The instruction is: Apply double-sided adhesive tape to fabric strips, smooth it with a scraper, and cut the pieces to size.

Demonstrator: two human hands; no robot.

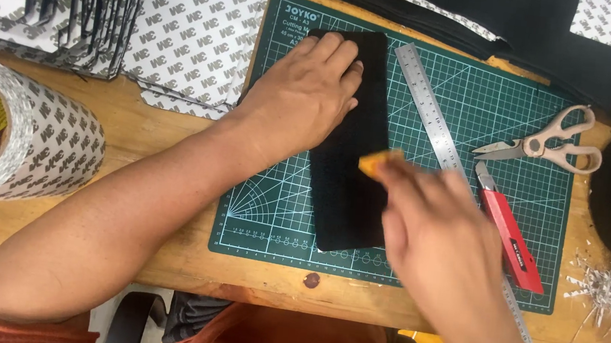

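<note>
Under left hand (flat): black strip.

One black strip, one ruler, one scissors, one red knife, one tape roll.
</note>
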